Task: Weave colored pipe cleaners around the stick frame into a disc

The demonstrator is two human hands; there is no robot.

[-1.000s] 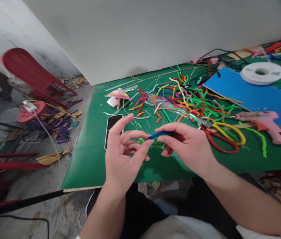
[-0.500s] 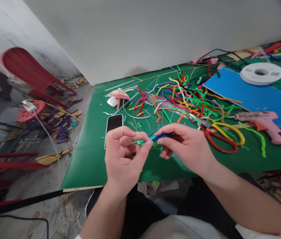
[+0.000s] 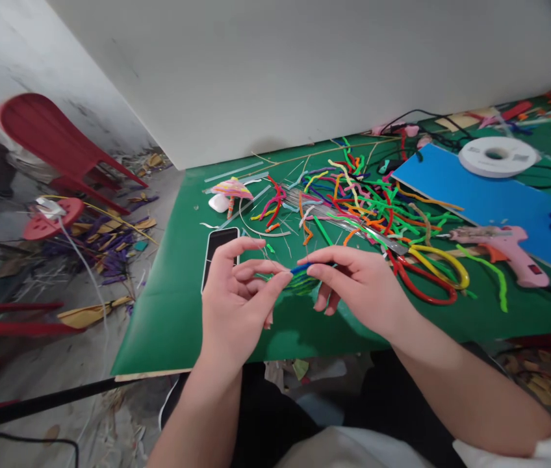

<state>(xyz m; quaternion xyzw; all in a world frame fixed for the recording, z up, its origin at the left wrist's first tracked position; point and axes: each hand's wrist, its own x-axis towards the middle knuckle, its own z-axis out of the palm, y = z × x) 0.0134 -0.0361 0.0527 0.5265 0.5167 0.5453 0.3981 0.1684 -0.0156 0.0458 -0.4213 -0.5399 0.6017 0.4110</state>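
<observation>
Between both hands, above the front of the green table, a blue pipe cleaner is stretched. My left hand pinches its left end between thumb and index finger. At the other end, my right hand pinches it the same way, its lower fingers curled. Green strands show just below the blue piece; how they join it is unclear. Behind my left hand lies a phone, partly covered by the fingers.
A pile of coloured pipe cleaners lies beyond the hands. Scissors, a pink glue gun, a blue board and a white spool are to the right. A small umbrella-shaped piece stands at the back left.
The view has shifted slightly. The blue piece now shows more plainly between the fingertips, and the green strands have moved from beside the left fingers to below it. Both hands keep their pinch.
</observation>
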